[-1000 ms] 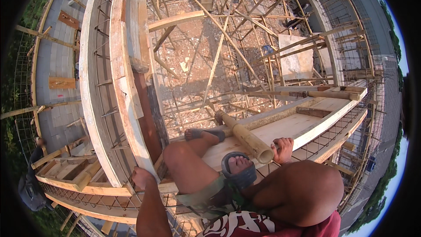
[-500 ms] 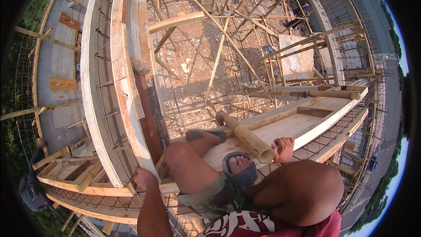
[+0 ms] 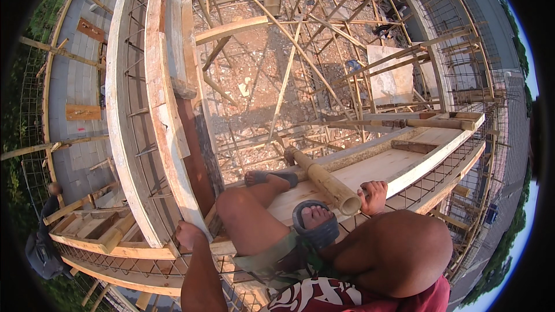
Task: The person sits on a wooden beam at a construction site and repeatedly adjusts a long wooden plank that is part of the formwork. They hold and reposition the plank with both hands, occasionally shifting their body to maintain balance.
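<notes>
Scaffolding below; right hand (image 3: 374, 195) grasps bamboo pole (image 3: 321, 180) end; left hand (image 3: 189, 234) clenches plank edge (image 3: 173, 156).

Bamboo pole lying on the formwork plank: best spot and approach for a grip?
Grip the bamboo pole near its open cut end, coming from the right side, where the right hand already rests beside it. The pole lies flat and diagonal on the plank, and a sandalled foot crowds its left side, so fingers probably wrap best over the top.

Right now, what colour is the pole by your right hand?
Pale yellowish tan, a bamboo pole; the head view shows it best.
</notes>
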The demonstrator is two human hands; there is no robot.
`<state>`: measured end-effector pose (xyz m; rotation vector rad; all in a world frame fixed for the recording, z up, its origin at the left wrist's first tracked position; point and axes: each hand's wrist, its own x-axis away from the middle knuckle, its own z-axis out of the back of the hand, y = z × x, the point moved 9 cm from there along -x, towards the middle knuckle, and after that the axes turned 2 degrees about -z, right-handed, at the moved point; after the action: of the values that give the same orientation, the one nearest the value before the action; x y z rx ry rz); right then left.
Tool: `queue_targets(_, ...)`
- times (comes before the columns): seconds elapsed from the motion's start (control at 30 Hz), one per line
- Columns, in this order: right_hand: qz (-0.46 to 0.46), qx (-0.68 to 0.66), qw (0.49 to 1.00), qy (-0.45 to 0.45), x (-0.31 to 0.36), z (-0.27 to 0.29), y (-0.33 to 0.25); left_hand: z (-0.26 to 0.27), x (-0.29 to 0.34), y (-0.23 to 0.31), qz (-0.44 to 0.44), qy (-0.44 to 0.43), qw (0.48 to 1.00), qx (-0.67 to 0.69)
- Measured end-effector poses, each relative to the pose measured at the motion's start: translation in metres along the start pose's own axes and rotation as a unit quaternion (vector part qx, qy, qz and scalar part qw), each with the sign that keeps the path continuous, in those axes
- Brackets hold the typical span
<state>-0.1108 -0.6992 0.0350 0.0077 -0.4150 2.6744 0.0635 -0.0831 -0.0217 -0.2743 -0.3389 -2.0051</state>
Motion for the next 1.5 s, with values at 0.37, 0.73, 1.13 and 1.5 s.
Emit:
queue_targets(0.37, -0.009, 0.002, 1.000, 0.001, 0.003, -0.006, 0.004, 0.004, 0.007, 0.007, 0.004, -0.007, 1.000, 0.029)
queue_targets(0.73, -0.011, 0.004, 1.000, -0.002, 0.004, -0.007, 0.006, 0.007, 0.012, 0.012, 0.001, -0.003, 0.999, 0.044)
queue_targets(1.13, 0.001, -0.007, 1.000, -0.015, 0.008, -0.010, 0.012, -0.010, -0.010, -0.007, -0.023, 0.005, 0.999, -0.042)
queue_targets(1.5, 0.028, 0.007, 0.999, -0.019, 0.017, -0.029, 0.031, 0.010, 0.010, -0.003, 0.069, 0.028, 0.997, 0.011)
